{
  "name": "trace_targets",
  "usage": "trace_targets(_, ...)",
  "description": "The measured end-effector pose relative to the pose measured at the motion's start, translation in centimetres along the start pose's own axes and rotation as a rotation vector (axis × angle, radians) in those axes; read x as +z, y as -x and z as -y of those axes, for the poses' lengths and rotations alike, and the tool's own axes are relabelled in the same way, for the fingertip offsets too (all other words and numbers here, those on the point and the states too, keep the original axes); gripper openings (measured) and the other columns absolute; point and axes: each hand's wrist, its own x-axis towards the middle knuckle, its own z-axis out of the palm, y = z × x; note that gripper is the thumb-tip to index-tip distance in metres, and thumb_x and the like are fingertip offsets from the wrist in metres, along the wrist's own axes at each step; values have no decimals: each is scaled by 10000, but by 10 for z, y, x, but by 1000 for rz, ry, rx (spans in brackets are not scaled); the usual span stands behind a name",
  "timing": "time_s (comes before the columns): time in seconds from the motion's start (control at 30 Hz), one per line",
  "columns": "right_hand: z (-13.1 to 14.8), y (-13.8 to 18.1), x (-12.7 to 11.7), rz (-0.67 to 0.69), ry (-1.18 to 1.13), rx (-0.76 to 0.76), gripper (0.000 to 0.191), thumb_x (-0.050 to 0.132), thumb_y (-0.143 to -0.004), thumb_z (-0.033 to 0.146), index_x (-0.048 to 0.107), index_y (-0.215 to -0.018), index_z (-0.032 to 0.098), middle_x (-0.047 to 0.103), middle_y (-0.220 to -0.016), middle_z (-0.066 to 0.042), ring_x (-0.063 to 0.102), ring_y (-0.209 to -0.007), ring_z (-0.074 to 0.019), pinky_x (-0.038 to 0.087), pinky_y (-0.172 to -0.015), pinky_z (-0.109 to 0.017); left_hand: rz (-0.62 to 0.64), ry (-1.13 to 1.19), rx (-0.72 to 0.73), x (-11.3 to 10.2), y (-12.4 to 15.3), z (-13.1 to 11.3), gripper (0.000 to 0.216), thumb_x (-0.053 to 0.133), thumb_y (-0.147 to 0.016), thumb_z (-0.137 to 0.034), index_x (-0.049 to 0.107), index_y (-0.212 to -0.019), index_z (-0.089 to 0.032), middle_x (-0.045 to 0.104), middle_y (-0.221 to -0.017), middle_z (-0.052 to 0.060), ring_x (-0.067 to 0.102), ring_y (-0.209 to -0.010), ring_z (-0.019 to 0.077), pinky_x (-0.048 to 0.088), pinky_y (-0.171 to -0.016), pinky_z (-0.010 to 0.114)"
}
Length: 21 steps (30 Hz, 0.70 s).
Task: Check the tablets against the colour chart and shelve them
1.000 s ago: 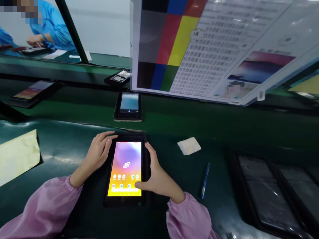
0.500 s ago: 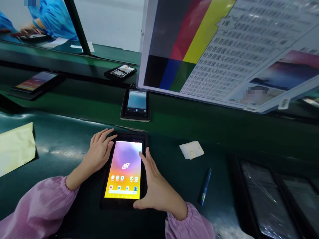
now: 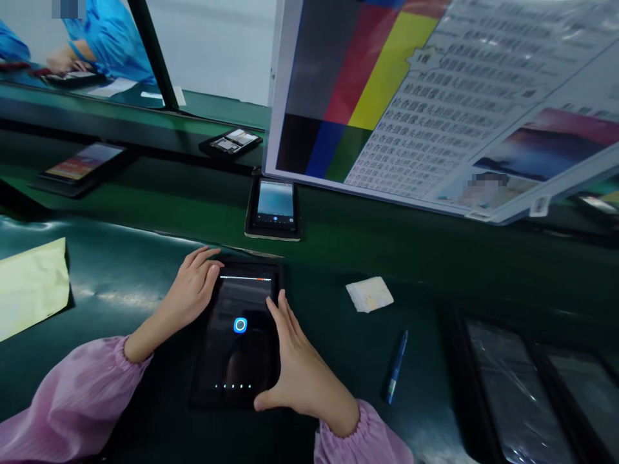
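A tablet [image 3: 236,354] lies flat in a dark tray on the green bench in front of me. Its screen is black, with a round blue-and-white icon in the middle and a row of small dots near the bottom. My left hand [image 3: 197,283] rests at the tablet's upper left edge, fingers stretched out. Along the right edge, my right hand [image 3: 300,364] is spread wide, its thumb near the lower right corner and its fingertips near the upper right side. Neither hand grasps anything.
Behind the tablet a smaller lit device [image 3: 275,206] stands on the moving-belt-like green strip. A folded white cloth [image 3: 370,294], a blue pen [image 3: 397,367] and dark trays with film-covered tablets [image 3: 510,386] are to the right. Yellow paper [image 3: 33,283] lies left; a printed board [image 3: 387,96] hangs above.
The tablet's screen has gone from a colourful home page to black with one central icon. My hands have barely moved. Devices on the strip behind have shifted slightly right.
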Motion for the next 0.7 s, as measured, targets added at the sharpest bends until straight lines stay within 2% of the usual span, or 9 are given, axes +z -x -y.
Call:
trace_targets(0.2,-3,-1,-2,56,9,-15,1698,1079,-469,424,-111,-1677,331,-264,-1725,-66,-169,-1611,-373,56,-1338,-573,8,276,-216,-8,7,-3,552,256,-1082,-593,649,-980,-219,671,-1278,98,624,-1168,264,469,-1095,433)
trace_targets(0.27,-4,-1,-3,79,-71,0,1762,1085,-431,498,-167,-1661,336,-230,-1737,-85,-180,-1606,-384,55,-1331,-600,65,342,-259,-11,12,-7,562,282,-1077,-623,660,-981,-218,712,-1228,87,655,-990,239,519,-970,396)
trace_targets(0.33,-5,-2,-4,52,-168,5,1772,1067,-437,584,-200,-1651,336,-170,-1755,-98,-147,-1616,-381,78,-1329,-603,114,401,-293,-14,16,-13,575,297,-1066,-651,660,-1081,-205,748,-1133,92,633,-814,216,538,-802,362)
trace_targets(0.4,-5,-4,-3,-13,-248,-37,1624,984,-581,685,-173,-1663,326,-58,-1773,-104,-78,-1634,-354,92,-1333,-589,162,462,-311,-20,18,-19,615,249,-1067,-651,617,-1192,-175,762,-976,94,586,-676,203,511,-644,334)
trace_targets(0.47,-6,-5,-3,-90,-294,-95,1330,807,-807,740,-94,-1686,311,86,-1773,-101,12,-1645,-309,98,-1337,-571,208,502,-305,-27,19,-23,639,181,-1079,-619,595,-1228,-155,759,-906,90,556,-605,195,486,-571,324)
trace_targets(0.5,-5,-6,-4,-126,-305,-111,1169,705,-904,733,-42,-1694,306,153,-1764,-96,63,-1645,-287,106,-1338,-565,213,499,-294,-30,19,-23,634,183,-1083,-608,601,-1239,-157,765,-937,93,577,-630,197,502,-593,328)
trace_targets(0.57,-4,-7,-4,-192,-310,-113,938,577,-1006,690,70,-1697,308,254,-1740,-83,160,-1631,-263,133,-1338,-555,170,439,-263,-34,20,-21,584,262,-1084,-597,636,-1256,-183,763,-1115,99,659,-842,223,554,-781,364)
trace_targets(0.63,-2,-9,-2,-247,-294,-104,822,551,-1032,654,180,-1681,313,313,-1719,-69,222,-1614,-256,152,-1339,-549,116,335,-221,-34,21,-17,510,372,-1065,-571,694,-1218,-207,744,-1216,91,645,-1098,275,507,-997,429)
trace_targets(0.7,2,-8,6,-316,-290,-101,734,533,-1043,638,284,-1650,309,332,-1709,-54,244,-1606,-251,161,-1344,-536,99,237,-181,-30,22,-13,464,422,-1044,-528,738,-1159,-209,750,-1214,91,613,-1187,323,462,-1066,484)
